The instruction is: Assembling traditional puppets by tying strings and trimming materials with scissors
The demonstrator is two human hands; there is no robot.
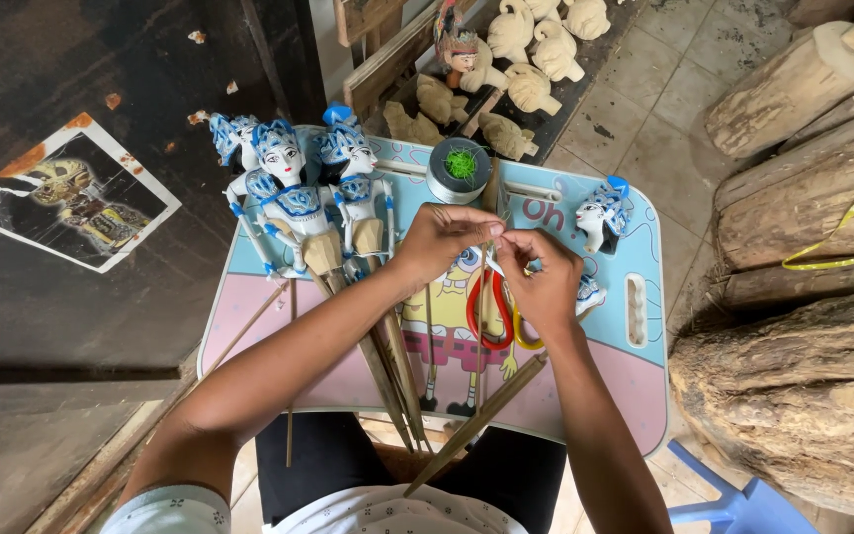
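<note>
Two hands pinching a thin stick over a lap tray

The left hand (444,235) and right hand (544,279) are meeting fingertip to fingertip, fingers narrowed on a stick (486,259) standing above the tray (635,368). Scissors (492,314) are lying just beneath them; blue-and-white puppets (298,203) are resting left, a spool (459,169) behind.

logs (793,198) right | unpainted carved heads (531,59) on floor | torn picture (71,203) left | blue stool (733,504)
</note>
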